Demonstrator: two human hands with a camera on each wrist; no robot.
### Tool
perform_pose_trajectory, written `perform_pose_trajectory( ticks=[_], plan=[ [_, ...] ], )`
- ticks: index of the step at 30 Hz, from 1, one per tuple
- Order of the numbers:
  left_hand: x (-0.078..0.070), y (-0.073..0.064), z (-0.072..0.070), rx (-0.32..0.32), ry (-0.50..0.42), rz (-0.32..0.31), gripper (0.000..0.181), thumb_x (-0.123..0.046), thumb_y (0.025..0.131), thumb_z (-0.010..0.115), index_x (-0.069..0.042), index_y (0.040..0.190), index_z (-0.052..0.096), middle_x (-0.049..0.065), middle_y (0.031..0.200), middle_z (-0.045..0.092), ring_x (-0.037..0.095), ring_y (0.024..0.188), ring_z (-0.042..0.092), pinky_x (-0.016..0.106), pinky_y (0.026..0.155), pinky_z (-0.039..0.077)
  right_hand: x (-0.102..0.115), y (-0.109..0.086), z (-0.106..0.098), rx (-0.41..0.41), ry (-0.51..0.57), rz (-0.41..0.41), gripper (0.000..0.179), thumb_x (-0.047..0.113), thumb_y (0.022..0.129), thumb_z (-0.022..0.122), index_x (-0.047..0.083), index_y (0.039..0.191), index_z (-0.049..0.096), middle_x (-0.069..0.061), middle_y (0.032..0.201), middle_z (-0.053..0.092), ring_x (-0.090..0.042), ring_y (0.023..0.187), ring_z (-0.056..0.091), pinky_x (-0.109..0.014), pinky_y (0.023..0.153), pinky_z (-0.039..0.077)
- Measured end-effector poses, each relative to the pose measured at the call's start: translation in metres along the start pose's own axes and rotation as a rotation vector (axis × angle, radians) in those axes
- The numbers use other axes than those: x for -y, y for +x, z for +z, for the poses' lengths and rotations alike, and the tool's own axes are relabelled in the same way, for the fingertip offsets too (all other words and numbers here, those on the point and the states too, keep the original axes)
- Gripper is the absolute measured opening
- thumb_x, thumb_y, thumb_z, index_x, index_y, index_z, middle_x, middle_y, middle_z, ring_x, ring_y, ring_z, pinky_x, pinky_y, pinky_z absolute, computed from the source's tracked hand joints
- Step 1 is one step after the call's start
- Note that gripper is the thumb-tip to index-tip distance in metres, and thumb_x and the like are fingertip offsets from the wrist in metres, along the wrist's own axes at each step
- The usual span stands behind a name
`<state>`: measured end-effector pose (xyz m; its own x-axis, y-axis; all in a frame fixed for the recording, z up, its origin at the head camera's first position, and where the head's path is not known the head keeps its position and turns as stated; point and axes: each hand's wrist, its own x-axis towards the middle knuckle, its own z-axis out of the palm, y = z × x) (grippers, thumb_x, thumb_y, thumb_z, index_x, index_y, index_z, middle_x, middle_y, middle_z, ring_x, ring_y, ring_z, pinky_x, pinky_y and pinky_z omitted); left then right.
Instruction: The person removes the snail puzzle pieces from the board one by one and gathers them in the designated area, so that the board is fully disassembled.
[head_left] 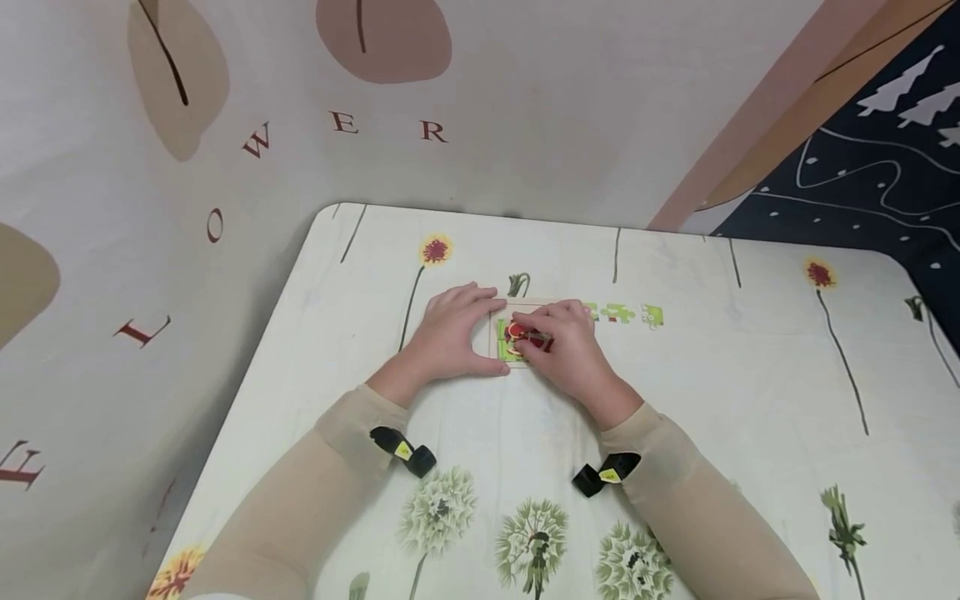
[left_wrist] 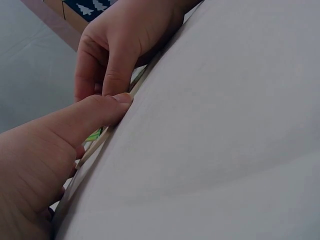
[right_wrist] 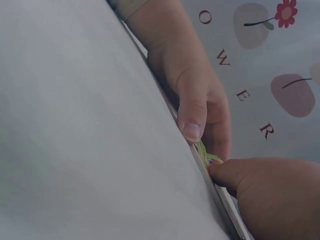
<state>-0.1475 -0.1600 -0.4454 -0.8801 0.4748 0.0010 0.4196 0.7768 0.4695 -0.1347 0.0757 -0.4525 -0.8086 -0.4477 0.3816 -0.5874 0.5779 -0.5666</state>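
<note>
A small wooden puzzle board with a pale rim lies flat on the table. My left hand holds it from the left side, thumb on the near edge and fingertips at the far edge. Over the board, my right hand pinches a puzzle piece, which shows a tilted green edge in the right wrist view. Green and red picture parts show inside the frame beside the right fingertips. The right hand covers much of the board's right half.
Loose green puzzle pieces lie in a row right of the board, the nearest partly behind the right hand. A flower-print cloth covers the table. Printed wall hangings stand behind its far edge and along the left.
</note>
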Motion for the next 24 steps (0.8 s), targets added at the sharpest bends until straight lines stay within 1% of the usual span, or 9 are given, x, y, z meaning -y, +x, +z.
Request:
perform_pose_trajectory(
  ticks=[4, 10, 16, 24],
  plan=[
    [-0.0011, -0.0001, -0.0003, 0.004, -0.001, -0.003, 0.102, -0.065, 0.077, 0.087, -0.018, 0.160, 0.052, 0.004, 0.170, 0.039, 0.031, 0.160, 0.022, 0.059, 0.126, 0.016, -0.0009, -0.0009, 0.0002, 0.007, 0.008, 0.006, 0.039, 0.013, 0.088, 0.089, 0.007, 0.125, 0.080, -0.009, 0.107, 0.076, -0.036, 0.109, 0.055, -0.059, 0.098, 0.037],
    [-0.0009, -0.0009, -0.0009, 0.000, -0.002, 0.001, 0.102, -0.066, 0.076, 0.087, -0.017, 0.160, 0.052, 0.004, 0.169, 0.039, 0.032, 0.160, 0.023, 0.059, 0.126, 0.017, 0.0005, 0.0003, 0.0005, 0.004, 0.009, 0.012, 0.036, 0.010, 0.089, 0.089, 0.007, 0.124, 0.080, -0.008, 0.106, 0.077, -0.035, 0.110, 0.056, -0.058, 0.099, 0.037],
    [-0.0006, -0.0016, -0.0014, -0.002, -0.005, 0.005, 0.102, -0.065, 0.076, 0.087, -0.017, 0.159, 0.052, 0.004, 0.169, 0.040, 0.032, 0.160, 0.023, 0.060, 0.126, 0.017, 0.0015, 0.0017, 0.0012, 0.005, 0.036, 0.042, 0.032, 0.008, 0.088, 0.089, 0.009, 0.119, 0.080, -0.004, 0.100, 0.077, -0.031, 0.107, 0.056, -0.057, 0.100, 0.035],
    [-0.0025, -0.0014, -0.0024, 0.005, -0.004, -0.001, 0.100, -0.064, 0.077, 0.087, -0.017, 0.159, 0.052, 0.004, 0.169, 0.040, 0.031, 0.160, 0.023, 0.060, 0.125, 0.017, 0.0018, 0.0014, 0.0008, -0.008, 0.040, 0.045, 0.032, 0.008, 0.088, 0.089, 0.010, 0.118, 0.080, -0.003, 0.100, 0.078, -0.030, 0.107, 0.055, -0.060, 0.101, 0.033]
  ],
)
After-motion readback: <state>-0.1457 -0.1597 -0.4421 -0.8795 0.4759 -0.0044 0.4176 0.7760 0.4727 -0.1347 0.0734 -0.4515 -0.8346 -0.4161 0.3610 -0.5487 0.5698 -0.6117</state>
